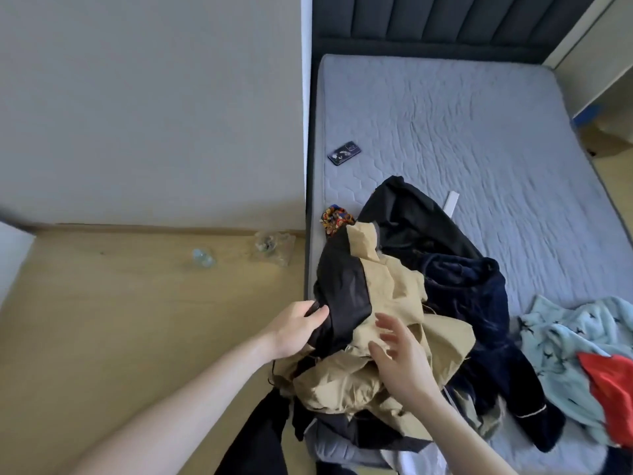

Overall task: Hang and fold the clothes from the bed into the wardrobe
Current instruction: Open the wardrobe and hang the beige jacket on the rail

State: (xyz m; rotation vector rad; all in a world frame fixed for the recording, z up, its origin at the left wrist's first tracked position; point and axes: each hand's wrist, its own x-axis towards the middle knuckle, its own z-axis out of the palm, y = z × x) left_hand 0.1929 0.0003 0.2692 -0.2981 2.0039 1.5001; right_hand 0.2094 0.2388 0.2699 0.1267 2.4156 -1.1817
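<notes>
A heap of clothes lies at the near left corner of the bed. On top is a tan and black garment. My left hand grips its black part at the bed's left edge. Spread fingers of my right hand hover over the tan cloth, holding nothing. Under and behind it lie a black garment and a dark navy garment. To the right sit a light blue patterned garment and a red one. A colourful patterned piece peeks out at the heap's far left.
A phone lies on the bare grey mattress near its left edge, and a white strip beyond the heap. Clear plastic items sit on the wooden floor by the wall. A dark padded headboard stands at the far end.
</notes>
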